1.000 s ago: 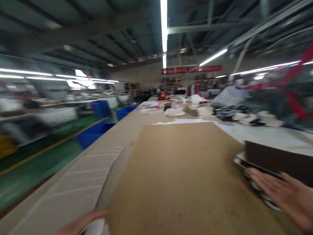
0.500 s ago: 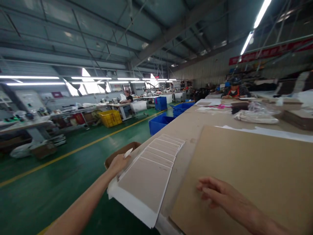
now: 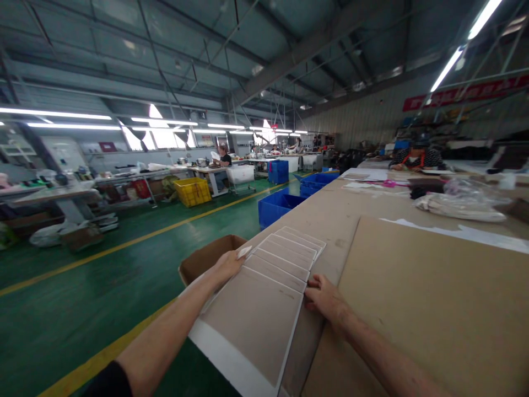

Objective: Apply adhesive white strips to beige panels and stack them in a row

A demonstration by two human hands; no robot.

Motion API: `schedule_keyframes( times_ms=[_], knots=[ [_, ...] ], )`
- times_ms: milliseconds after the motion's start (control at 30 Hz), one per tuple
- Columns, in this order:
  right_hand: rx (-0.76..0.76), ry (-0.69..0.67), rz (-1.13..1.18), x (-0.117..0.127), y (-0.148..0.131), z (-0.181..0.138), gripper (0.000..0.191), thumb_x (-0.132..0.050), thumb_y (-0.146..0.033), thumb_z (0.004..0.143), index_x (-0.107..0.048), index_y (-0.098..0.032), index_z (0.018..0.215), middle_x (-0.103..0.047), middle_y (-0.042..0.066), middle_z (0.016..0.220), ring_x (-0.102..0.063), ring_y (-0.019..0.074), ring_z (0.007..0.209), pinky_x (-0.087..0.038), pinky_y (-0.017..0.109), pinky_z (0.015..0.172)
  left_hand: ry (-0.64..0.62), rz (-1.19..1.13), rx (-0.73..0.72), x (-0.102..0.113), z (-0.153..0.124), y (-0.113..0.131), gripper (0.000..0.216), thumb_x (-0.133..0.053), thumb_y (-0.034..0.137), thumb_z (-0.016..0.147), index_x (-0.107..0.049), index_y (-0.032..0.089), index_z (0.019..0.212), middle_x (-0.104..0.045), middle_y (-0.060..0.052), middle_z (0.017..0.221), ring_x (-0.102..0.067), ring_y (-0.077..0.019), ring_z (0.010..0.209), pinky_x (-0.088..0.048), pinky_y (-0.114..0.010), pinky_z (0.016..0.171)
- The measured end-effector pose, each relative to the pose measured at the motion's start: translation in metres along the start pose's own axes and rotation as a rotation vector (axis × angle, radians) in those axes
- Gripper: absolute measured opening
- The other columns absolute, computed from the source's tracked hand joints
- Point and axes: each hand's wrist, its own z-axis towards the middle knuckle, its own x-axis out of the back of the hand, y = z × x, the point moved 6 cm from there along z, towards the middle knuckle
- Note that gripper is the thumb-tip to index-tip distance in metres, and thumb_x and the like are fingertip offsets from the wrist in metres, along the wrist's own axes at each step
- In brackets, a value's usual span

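At the lower centre of the frame, a row of overlapping sheets (image 3: 264,314), grey-brown with white edges, lies along the left edge of the table (image 3: 345,207). They are stepped like stairs; the nearest shows the largest face and a broad white margin, with green floor (image 3: 124,259) just past it.

Left of the frame's centre, the left hand (image 3: 228,264) is at the left side of the sheets, closed around a small white piece (image 3: 243,252) that sticks out past the thumb. Right of it, the right hand (image 3: 324,295) is at their right edge with its fingers bent; whether they pinch the edge or only touch it, I cannot tell.

A big brown board (image 3: 425,286) fills the lower right, flat on the table, the right forearm across its near left part. Beyond its far edge lies torn white paper (image 3: 467,231), and past that, right of centre, a clear plastic bag (image 3: 463,201).

Just left of the table, below the frame's middle, stands a brown box (image 3: 202,258), partly behind the left hand and forearm. Farther up are a blue bin (image 3: 270,209) beside the table and a yellow bin (image 3: 193,192) across the floor. At the upper right a person (image 3: 430,158) is at the table's far end.
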Motion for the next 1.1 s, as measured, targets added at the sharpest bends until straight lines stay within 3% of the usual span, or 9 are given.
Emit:
schedule_keyframes(
  times_ms=[167, 300, 433, 533, 633, 700, 900, 1100],
  knots=[
    [-0.006, 0.001, -0.010, -0.003, 0.004, -0.014, 0.056, -0.054, -0.028, 0.068, -0.043, -0.013, 0.121, -0.053, 0.016, 0.127, -0.059, 0.0237, 0.106, -0.053, 0.034, 0.081, 0.009, 0.056, -0.005, -0.002, -0.005, 0.000, 0.034, -0.048, 0.043, 0.093, -0.060, 0.012, 0.096, -0.063, -0.007, 0.097, -0.060, -0.0197, 0.094, -0.048, -0.042, 0.090],
    [0.071, 0.013, -0.120, -0.008, 0.000, -0.018, 0.043, -0.055, -0.021, 0.068, -0.050, -0.014, 0.110, -0.062, 0.013, 0.115, -0.061, 0.0240, 0.101, -0.045, 0.039, 0.094, -0.011, 0.081, -0.018, 0.000, -0.007, 0.000, 0.035, -0.047, 0.043, 0.093, -0.061, 0.012, 0.096, -0.064, -0.007, 0.096, -0.061, -0.0198, 0.094, -0.048, -0.042, 0.090],
    [0.055, 0.051, -0.089, -0.014, 0.001, -0.017, 0.042, -0.050, -0.023, 0.070, -0.046, -0.014, 0.111, -0.061, 0.014, 0.118, -0.061, 0.0231, 0.102, -0.048, 0.037, 0.090, -0.032, 0.109, 0.015, 0.004, -0.005, 0.005, 0.037, -0.046, 0.045, 0.093, -0.061, 0.011, 0.094, -0.064, -0.005, 0.089, -0.063, -0.0183, 0.086, -0.052, -0.038, 0.082],
    [-0.012, 0.052, -0.018, -0.013, 0.008, -0.030, 0.057, -0.054, -0.032, 0.067, -0.040, -0.013, 0.119, -0.053, 0.018, 0.127, -0.059, 0.0253, 0.107, -0.051, 0.035, 0.084, -0.035, 0.173, 0.016, 0.007, -0.010, 0.002, 0.035, -0.048, 0.044, 0.093, -0.061, 0.011, 0.093, -0.064, -0.005, 0.090, -0.062, -0.0182, 0.086, -0.052, -0.038, 0.083],
    [-0.134, -0.009, 0.085, -0.015, 0.014, -0.052, 0.073, -0.056, -0.037, 0.058, -0.036, -0.012, 0.124, -0.045, 0.019, 0.132, -0.053, 0.0281, 0.114, -0.053, 0.034, 0.081, -0.034, 0.268, 0.005, 0.009, -0.033, -0.007, 0.029, -0.052, 0.039, 0.092, -0.062, 0.012, 0.092, -0.065, -0.006, 0.092, -0.062, -0.0190, 0.090, -0.050, -0.041, 0.086],
    [-0.189, -0.064, 0.121, -0.019, 0.015, -0.063, 0.075, -0.056, -0.035, 0.054, -0.037, -0.011, 0.123, -0.048, 0.018, 0.126, -0.053, 0.0289, 0.111, -0.053, 0.034, 0.078, -0.030, 0.321, 0.012, 0.010, -0.057, -0.015, 0.025, -0.052, 0.035, 0.092, -0.062, 0.012, 0.092, -0.065, -0.007, 0.093, -0.062, -0.0195, 0.089, -0.051, -0.042, 0.086],
    [-0.167, -0.162, 0.209, -0.036, 0.015, -0.075, 0.047, -0.060, -0.028, 0.065, -0.047, -0.019, 0.109, -0.061, 0.007, 0.102, -0.060, 0.0214, 0.096, -0.050, 0.028, 0.072, 0.011, 0.349, 0.035, 0.012, -0.122, -0.031, 0.020, -0.046, 0.021, 0.089, -0.064, 0.012, 0.094, -0.066, -0.011, 0.096, -0.063, -0.0211, 0.089, -0.049, -0.038, 0.085],
    [-0.183, -0.092, 0.315, -0.039, 0.009, -0.092, 0.039, -0.060, -0.030, 0.078, -0.044, -0.018, 0.112, -0.062, 0.006, 0.096, -0.061, 0.0164, 0.087, -0.053, 0.026, 0.069, 0.059, 0.271, 0.007, 0.006, -0.138, -0.032, 0.027, -0.043, 0.014, 0.084, -0.066, 0.019, 0.097, -0.066, -0.007, 0.103, -0.062, -0.0209, 0.097, -0.044, -0.030, 0.088]
  ],
)
